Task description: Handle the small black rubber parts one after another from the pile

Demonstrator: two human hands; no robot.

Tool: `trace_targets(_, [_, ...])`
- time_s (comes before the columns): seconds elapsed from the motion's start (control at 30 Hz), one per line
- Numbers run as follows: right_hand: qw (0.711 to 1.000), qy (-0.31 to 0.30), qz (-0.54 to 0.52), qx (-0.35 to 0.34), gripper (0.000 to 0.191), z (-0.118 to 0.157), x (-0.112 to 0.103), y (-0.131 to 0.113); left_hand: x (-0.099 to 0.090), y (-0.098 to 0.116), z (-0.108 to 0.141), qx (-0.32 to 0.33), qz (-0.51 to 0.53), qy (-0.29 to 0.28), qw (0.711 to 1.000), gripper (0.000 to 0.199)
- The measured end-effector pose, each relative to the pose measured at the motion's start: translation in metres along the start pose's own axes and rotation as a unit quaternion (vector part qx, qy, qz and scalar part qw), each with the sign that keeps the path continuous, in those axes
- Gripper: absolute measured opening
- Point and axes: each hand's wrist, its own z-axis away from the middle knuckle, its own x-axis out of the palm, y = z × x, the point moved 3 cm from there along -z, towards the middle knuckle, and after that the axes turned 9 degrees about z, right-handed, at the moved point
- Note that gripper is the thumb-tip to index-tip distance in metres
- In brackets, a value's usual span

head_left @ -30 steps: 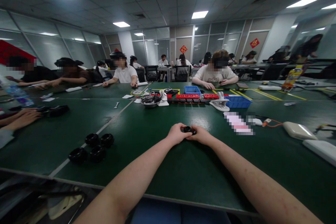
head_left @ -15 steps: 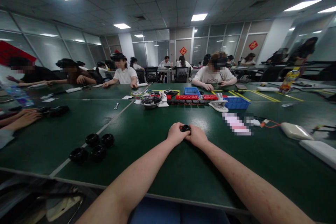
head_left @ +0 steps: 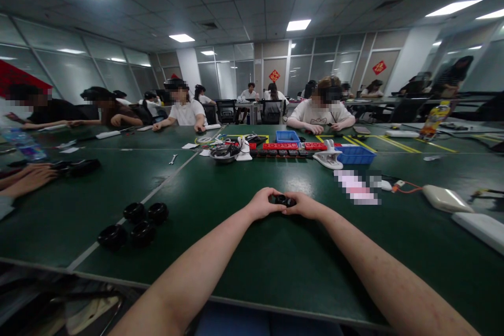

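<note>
Between my two hands is a small black round part point(head_left: 281, 199), with a ring-like opening on top. My left hand point(head_left: 263, 205) grips it from the left, thumb on the near side and fingers curled behind. From the right, my right hand point(head_left: 304, 205) closes on the same part, its fingertips meeting the left ones at the near side. The fingers cover much of it, so its exact kind is unclear. On the green table to the left, several glossy black cup-shaped parts point(head_left: 157, 212) stand close together.
Beyond my hands lie a red-and-black power strip point(head_left: 283, 149), a metal bowl of cables point(head_left: 224, 153), a white clamp-like stand point(head_left: 331, 156) and blue bins point(head_left: 356, 155). A small wrench point(head_left: 172, 159) lies left. Co-workers sit around; another person's hand point(head_left: 35, 178) rests at far left.
My right hand has shifted slightly right, and the hands sit a little farther apart. More of the black part shows between them. The view has moved slightly.
</note>
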Motion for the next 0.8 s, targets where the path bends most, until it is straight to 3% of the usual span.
trace_targets(0.27, [1.000, -0.002, -0.019, -0.003, 0.033, -0.0015, 0.0016, 0.0024, 0.0019, 0.0013, 0.0013, 0.017, 0.023, 0.011, 1.000, 0.038])
trace_targets(0.8, [1.000, 0.008, -0.006, 0.000, 0.030, -0.0027, 0.0021, 0.0053, 0.0017, 0.0005, 0.0016, -0.019, 0.037, 0.005, 0.999, 0.040])
